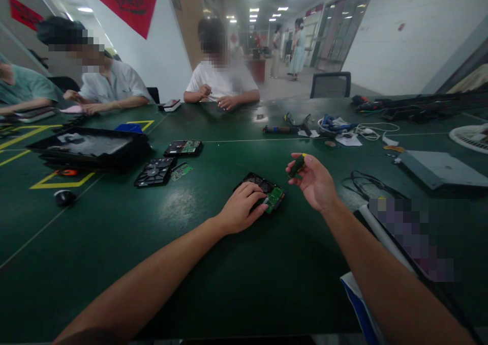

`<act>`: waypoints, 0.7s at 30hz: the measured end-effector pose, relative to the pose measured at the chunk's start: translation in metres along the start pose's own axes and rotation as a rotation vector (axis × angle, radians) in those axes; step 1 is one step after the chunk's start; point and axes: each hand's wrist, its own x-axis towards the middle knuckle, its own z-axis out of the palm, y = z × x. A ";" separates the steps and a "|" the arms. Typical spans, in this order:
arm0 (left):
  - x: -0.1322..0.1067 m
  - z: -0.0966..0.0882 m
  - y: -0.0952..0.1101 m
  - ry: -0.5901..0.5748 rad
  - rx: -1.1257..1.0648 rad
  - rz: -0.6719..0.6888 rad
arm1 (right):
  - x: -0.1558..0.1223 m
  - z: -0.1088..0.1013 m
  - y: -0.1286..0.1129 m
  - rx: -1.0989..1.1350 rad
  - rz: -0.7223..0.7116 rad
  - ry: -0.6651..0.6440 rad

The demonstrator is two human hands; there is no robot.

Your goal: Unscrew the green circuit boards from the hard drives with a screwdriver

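Note:
A hard drive (pixel 275 198) lies on the green table in front of me, with its green circuit board showing on the near right side. My left hand (pixel 244 206) rests on it, fingers stretched over its left part and thumb apart, covering some of the drive. To the right and above the table, my right hand (pixel 314 182) is closed around a screwdriver (pixel 296 166) with a dark green and yellow handle. The screwdriver's shaft cannot be made out. The right hand is apart from the drive.
Left of the drive lie two more hard drives (pixel 155 172) (pixel 183 147) and a loose circuit board (pixel 181 170). Further left are a black tray (pixel 91 149) and a mouse (pixel 64 198). Cables (pixel 335 125) and a grey box (pixel 444 168) lie right. People sit opposite.

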 end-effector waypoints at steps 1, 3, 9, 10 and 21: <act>0.000 0.000 0.000 0.000 0.001 -0.002 | 0.000 0.000 0.000 0.000 -0.003 -0.004; 0.000 0.000 0.000 -0.002 0.002 -0.005 | -0.001 0.001 0.000 0.002 -0.001 -0.010; 0.001 -0.001 0.001 -0.001 -0.014 0.002 | -0.002 0.000 -0.001 -0.045 -0.003 -0.002; 0.001 -0.001 0.001 -0.002 -0.013 0.002 | -0.002 0.000 -0.002 -0.048 -0.007 -0.001; 0.000 -0.002 0.003 -0.010 -0.007 -0.011 | 0.001 0.002 -0.003 0.033 0.044 -0.004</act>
